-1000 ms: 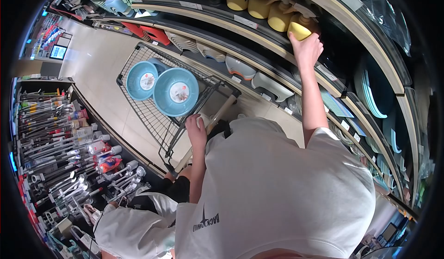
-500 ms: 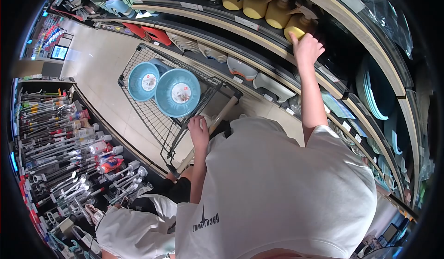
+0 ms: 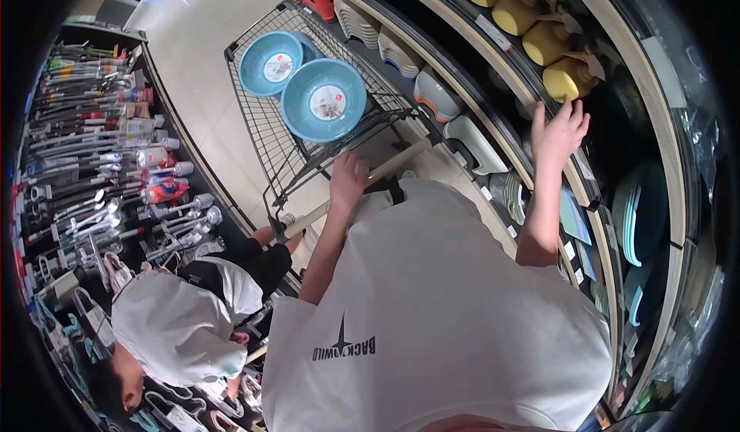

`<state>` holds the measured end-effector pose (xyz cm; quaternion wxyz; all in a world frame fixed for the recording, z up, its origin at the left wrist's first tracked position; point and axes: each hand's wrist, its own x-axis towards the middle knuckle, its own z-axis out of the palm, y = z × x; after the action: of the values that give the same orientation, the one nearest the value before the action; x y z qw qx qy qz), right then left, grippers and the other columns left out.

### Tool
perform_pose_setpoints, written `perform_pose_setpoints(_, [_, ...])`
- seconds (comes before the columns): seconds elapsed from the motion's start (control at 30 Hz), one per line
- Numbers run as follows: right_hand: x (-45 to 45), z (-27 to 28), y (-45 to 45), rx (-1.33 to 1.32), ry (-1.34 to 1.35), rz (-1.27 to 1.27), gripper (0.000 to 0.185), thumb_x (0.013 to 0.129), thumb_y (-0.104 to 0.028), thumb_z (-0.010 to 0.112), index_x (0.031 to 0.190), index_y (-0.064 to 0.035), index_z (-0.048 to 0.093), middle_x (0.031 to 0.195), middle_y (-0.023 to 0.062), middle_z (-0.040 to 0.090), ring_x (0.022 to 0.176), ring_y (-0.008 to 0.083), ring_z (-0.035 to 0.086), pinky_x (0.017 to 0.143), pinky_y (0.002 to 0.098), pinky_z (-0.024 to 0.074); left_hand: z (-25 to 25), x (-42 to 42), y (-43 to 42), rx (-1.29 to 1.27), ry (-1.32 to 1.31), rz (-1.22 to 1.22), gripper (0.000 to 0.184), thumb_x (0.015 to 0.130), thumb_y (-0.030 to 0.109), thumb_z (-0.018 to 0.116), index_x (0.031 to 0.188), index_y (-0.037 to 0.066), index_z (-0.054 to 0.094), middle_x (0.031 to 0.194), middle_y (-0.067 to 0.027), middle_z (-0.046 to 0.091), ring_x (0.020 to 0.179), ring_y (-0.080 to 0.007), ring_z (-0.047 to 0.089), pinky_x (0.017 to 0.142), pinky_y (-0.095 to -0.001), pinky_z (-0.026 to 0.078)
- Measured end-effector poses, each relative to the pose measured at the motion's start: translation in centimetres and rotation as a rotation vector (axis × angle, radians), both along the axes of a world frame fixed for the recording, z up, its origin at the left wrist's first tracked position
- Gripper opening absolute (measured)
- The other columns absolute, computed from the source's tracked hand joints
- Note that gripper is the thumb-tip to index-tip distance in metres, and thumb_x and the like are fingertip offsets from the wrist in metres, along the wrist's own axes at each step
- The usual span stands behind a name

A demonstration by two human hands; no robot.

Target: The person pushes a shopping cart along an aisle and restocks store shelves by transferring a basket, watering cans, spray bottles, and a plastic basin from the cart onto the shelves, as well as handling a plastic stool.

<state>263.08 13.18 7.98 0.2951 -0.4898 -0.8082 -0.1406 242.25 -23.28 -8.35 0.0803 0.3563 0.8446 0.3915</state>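
My right hand (image 3: 560, 133) reaches to the shelf with fingers apart and holds nothing. Its fingertips are at the base of a yellow spray bottle (image 3: 566, 80) with a pale trigger top; whether they touch it I cannot tell. More yellow spray bottles (image 3: 514, 13) stand in a row beside it. My left hand (image 3: 349, 179) lies over the handle (image 3: 397, 161) of a wire shopping cart (image 3: 266, 135), fingers stretched out past the bar and not wrapped round it. Inside the cart are a larger blue basin (image 3: 297, 116) and a smaller blue basin (image 3: 254, 66), both with round labels.
Along the right run shelves (image 3: 493, 35) with stacked basins and blue dishes (image 3: 630, 216). At the left, a person in a white shirt (image 3: 173, 324) leans by a rack of mops and brushes (image 3: 92, 154). A tiled aisle (image 3: 193, 54) extends ahead.
My view has turned, so the cart and shelves sit differently. My right hand's fingers have loosened and spread by the yellow spray bottle. The person at the left is now more in view.
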Motion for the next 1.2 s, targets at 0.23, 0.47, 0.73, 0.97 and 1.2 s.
perform_pose_setpoints(0.23, [-7.4,-3.3,-10.5,-0.59,0.207,1.014,0.023,0.088,-0.008,0.07,0.11,-0.0007,0.067,0.118,0.0167,0.066,0.119,0.0387,0.058,0.105,0.0467,0.0474,-0.9,-0.6,-0.8,0.03,-0.011,-0.055,0.019,0.101,0.017,0.062,0.114,0.004,0.068,0.114,-0.0163,0.067,0.11,-0.0393,0.062,0.096,-0.0453,0.05])
perform_pose_setpoints(0.47, [-11.5,-14.9,-16.6,-0.818,-0.418,1.233,0.035,0.103,-0.037,0.058,0.102,-0.0078,0.077,0.101,0.0155,0.074,0.099,0.0393,0.07,0.09,0.0477,0.0545,0.2,0.1,-6.9,-0.187,-0.029,0.111,0.022,0.102,0.023,0.061,0.109,0.005,0.07,0.104,-0.0147,0.069,0.104,-0.0381,0.064,0.09,-0.0468,0.053])
perform_pose_setpoints(0.73, [-14.2,-14.2,-16.8,-0.851,-0.76,1.097,0.06,0.106,-0.054,0.042,0.096,-0.0081,0.08,0.095,0.0159,0.078,0.09,0.0385,0.075,0.084,0.0521,0.0571,0.5,0.6,-11.6,-0.82,-0.143,0.354,0.069,0.109,0.056,0.032,0.096,0.011,0.083,0.093,-0.0226,0.077,0.092,-0.0422,0.075,0.091,-0.0517,0.057])
perform_pose_setpoints(0.97, [-13.1,-16.5,-16.6,-0.764,-0.594,1.059,0.051,0.101,-0.051,0.046,0.097,-0.0118,0.08,0.095,0.016,0.077,0.091,0.0379,0.075,0.082,0.0522,0.0578,0.0,1.7,-11.3,-0.799,-0.057,0.399,0.065,0.108,0.049,0.039,0.086,0.006,0.082,0.086,-0.0249,0.076,0.084,-0.0427,0.075,0.085,-0.0517,0.059])
perform_pose_setpoints(1.2, [-10.4,-14.1,-17.1,-0.776,-0.625,1.015,0.05,0.1,-0.048,0.047,0.093,-0.0108,0.079,0.093,0.0156,0.077,0.089,0.038,0.074,0.08,0.0535,0.0567,-1.3,4.7,-11.8,-0.709,0.007,0.395,0.064,0.107,0.048,0.041,0.081,0.005,0.081,0.08,-0.0237,0.075,0.079,-0.0417,0.075,0.079,-0.0511,0.06])
